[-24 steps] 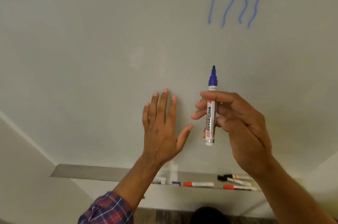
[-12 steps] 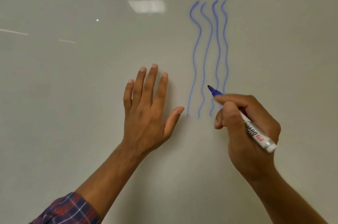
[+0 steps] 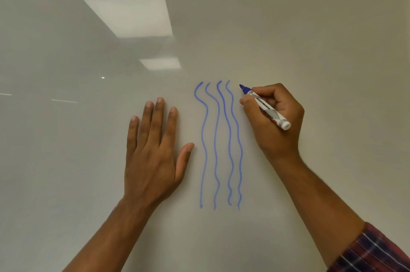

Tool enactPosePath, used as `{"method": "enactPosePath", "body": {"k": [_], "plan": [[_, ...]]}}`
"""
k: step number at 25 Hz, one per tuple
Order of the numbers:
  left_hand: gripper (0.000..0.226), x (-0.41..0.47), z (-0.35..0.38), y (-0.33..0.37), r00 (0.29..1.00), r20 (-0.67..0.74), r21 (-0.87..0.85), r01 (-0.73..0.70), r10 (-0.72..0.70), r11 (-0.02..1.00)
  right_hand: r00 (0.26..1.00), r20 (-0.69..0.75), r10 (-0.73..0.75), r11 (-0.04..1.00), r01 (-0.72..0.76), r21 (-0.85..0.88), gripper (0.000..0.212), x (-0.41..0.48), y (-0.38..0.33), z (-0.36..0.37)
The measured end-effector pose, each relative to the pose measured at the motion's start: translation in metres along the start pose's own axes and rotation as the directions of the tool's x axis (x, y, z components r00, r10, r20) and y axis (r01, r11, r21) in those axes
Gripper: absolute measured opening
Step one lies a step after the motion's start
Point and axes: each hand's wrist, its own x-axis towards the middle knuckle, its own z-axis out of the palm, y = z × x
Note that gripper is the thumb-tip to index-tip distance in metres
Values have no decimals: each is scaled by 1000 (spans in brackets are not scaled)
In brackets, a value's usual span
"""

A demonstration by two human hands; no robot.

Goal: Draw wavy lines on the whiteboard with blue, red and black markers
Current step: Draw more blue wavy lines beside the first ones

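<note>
Right hand (image 3: 274, 120) grips blue marker (image 3: 265, 106), tip at whiteboard (image 3: 332, 38)

Red-and-navy plaid sleeve (image 3: 375, 251), white stripes

Marker (image 3: 269, 110) label unreadable (blurred); plaid sleeve (image 3: 377, 251) cut off at corner.

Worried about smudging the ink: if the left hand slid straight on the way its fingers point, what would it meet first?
Nothing but bare whiteboard, as far as the picture shows. The left hand points up the board, and the blue lines lie off to its right, so they look clear.
</note>
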Motion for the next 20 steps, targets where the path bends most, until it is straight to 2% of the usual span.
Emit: {"method": "enactPosePath", "body": {"k": [3, 7, 11, 13, 16, 20], "plan": [[74, -1, 2, -1, 1000, -16, -4, -4, 4, 1000, 997, -8, -83, 996, 82, -35, 9, 17, 5, 4], [73, 0, 4, -1, 1000, -27, 2, -9, 9, 1000, 994, -9, -112, 992, 112, -66, 7, 27, 5, 8], [73, 1, 4, -1, 1000, -25, -9, -8, 8, 1000, 988, 77, -135, 986, 142, -89, 11, 25, 3, 5], [73, 1, 4, -1, 999, -30, -8, -11, 11, 1000, 984, 129, -126, 985, 139, -103, 12, 16, 4, -3], [72, 2, 4, -1, 999, -31, -11, -10, 10, 1000, 991, 111, -75, 994, 84, -76, 17, -5, 10, -22], [71, 3, 2, 1, 1000, -16, -16, -3, 3, 1000, 985, 167, -43, 987, 69, -148, 15, -59, 28, -51]]}}
